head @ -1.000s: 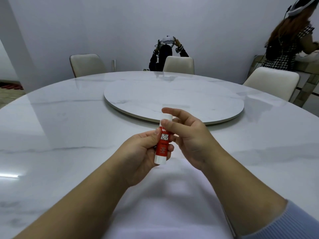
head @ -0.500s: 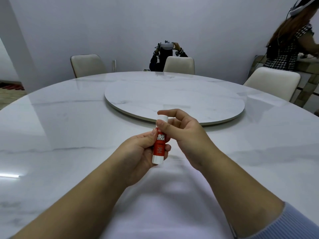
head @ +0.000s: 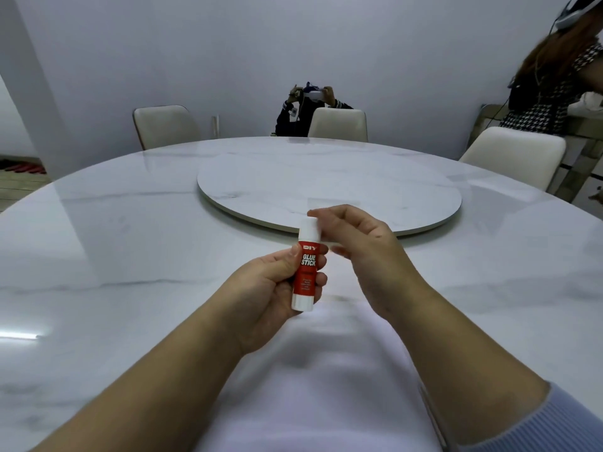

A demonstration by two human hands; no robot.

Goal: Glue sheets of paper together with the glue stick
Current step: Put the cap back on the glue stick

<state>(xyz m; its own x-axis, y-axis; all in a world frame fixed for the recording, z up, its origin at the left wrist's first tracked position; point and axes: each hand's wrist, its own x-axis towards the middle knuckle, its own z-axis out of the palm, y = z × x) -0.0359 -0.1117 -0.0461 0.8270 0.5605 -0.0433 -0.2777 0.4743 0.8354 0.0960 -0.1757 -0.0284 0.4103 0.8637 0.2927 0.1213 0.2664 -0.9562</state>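
Round white marble table (head: 98,256) is filling the view, with a raised turntable (head: 329,187) sitting at its centre. White paper (head: 313,386) is lying on the table at the near edge, under both forearms.

Everything below is relative to the glue stick (head: 305,269), which is standing roughly upright above the paper's far end, white cap on top, red label facing the camera, white base at the bottom.

Left of it: left hand (head: 270,288) is wrapping around the red body, thumb pressing on the label's left side, fingertips curling round the right side. Closed firmly on the stick. Forearm is coming in from the lower left, wrist slightly bent up.

Right of it: right hand (head: 355,243) is sitting at cap height, fingers curled, thumb and forefinger tips blurring right by the cap. Can't tell whether they are pinching the cap or just touching it. Wrist is cocked, forearm is running down to the lower right into a light blue sleeve (head: 554,422).

Behind it: three pale chairs (head: 166,125) are standing around the table's far side; one person is sitting behind the middle chair, another is standing at the far right.
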